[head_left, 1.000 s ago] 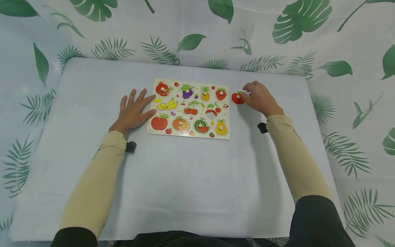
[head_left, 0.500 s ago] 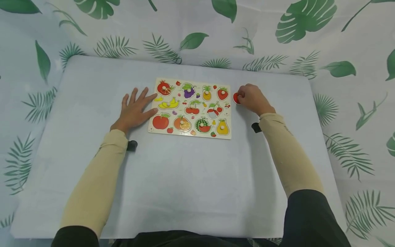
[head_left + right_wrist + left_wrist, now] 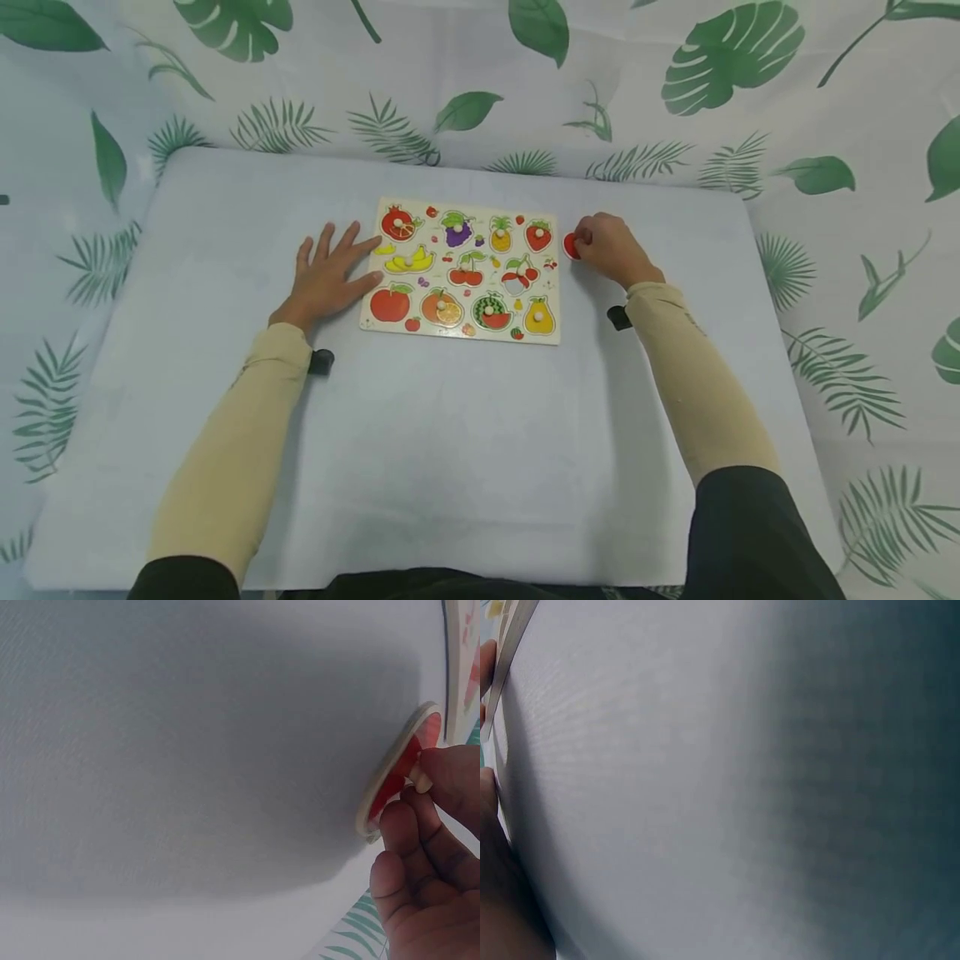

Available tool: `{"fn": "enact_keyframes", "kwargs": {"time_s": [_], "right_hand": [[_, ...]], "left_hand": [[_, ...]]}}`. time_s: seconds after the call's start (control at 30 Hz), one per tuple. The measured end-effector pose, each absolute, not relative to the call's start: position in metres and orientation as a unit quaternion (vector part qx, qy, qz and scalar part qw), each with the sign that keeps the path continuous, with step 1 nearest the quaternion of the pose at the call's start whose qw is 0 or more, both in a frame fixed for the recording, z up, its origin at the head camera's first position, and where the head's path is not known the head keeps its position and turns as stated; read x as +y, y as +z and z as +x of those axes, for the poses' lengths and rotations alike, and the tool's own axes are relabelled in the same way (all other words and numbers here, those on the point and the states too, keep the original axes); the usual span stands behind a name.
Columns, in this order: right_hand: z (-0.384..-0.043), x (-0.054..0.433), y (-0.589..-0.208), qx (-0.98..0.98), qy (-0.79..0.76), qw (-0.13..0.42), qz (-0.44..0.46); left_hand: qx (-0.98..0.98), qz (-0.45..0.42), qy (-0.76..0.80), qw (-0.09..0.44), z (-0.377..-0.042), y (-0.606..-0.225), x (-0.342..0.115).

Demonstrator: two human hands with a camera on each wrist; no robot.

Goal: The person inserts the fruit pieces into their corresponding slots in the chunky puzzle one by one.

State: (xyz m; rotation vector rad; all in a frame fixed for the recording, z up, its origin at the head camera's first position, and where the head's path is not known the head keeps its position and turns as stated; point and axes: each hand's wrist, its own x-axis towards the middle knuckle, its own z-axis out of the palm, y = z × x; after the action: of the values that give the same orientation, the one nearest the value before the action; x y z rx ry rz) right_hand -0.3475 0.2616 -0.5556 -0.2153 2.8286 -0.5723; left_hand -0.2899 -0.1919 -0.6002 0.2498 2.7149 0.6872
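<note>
A wooden fruit puzzle board (image 3: 441, 283) lies on the table in the head view, several of its pieces carrying small knobs. At its lower left, a red apple picture (image 3: 390, 305) shows no knob. My left hand (image 3: 321, 279) is spread flat, its thumb and a fingertip touching the board's left edge. Just right of the board, my right hand (image 3: 611, 247) pinches a red apple puzzle piece (image 3: 570, 246), partly hidden by the fingers. The right wrist view shows thumb and finger on the wooden knob (image 3: 418, 780) of the piece, which looks tilted there.
White cloth covers the table (image 3: 450, 467), and a leaf-printed sheet (image 3: 465, 58) surrounds its back and sides. A dark wrist camera (image 3: 321, 362) sits at the left wrist, another camera (image 3: 618, 317) at the right.
The right hand's fingers, loosely raised beside the apple piece one second ago, have come together on its knob. The hand has shifted slightly left. The left hand stays against the board.
</note>
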Motion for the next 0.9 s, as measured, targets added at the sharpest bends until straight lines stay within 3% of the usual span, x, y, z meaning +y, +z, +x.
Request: {"fn": "enact_keyframes", "kwargs": {"time_s": [0.43,0.9], "right_hand": [[-0.337,0.242,-0.534,0.965,-0.223,0.062,-0.126],[-0.306,0.155,-0.526,0.930,-0.234,0.026,-0.282]], "left_hand": [[0.952,0.092,0.248,0.155,-0.287,-0.603,-0.191],[0.952,0.101,0.250,0.146,-0.286,-0.606,-0.193]]}}
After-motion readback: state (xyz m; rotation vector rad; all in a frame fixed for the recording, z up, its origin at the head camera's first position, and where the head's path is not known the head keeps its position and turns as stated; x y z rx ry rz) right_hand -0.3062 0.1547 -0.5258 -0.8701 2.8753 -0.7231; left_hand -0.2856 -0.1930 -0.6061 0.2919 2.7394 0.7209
